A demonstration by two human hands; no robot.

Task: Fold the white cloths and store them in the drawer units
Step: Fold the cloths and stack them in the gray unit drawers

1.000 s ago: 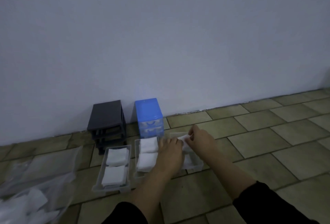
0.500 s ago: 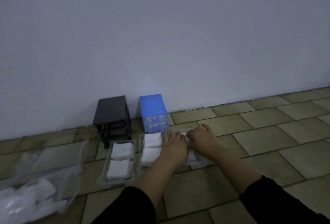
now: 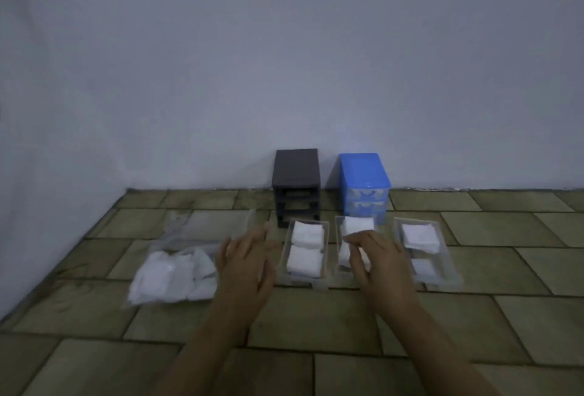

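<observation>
Three clear drawers lie on the tiled floor, each holding folded white cloths: the left drawer point(image 3: 325, 253), the middle drawer point(image 3: 338, 237) and the right drawer point(image 3: 444, 250). Behind them stand a black drawer unit point(image 3: 296, 184) with empty slots and a blue drawer unit point(image 3: 363, 180) with drawers still in it. My left hand point(image 3: 248, 264) hovers with spread fingers between the left drawer and a bag of cloths point(image 3: 172, 275), holding nothing. My right hand point(image 3: 377, 258) hangs over the middle drawer's front half with loosely bent fingers; nothing shows in it.
The clear plastic bag of unfolded white cloths lies left of the drawers. A plain wall point(image 3: 284, 63) runs behind the units, with a corner at the far left. Bare floor tiles point(image 3: 316, 316) stretch in front of the drawers.
Both hands left the right drawer, where a folded cloth now lies, and moved left. My left hand now sits near the bag, my right over the middle drawer. The view swung left.
</observation>
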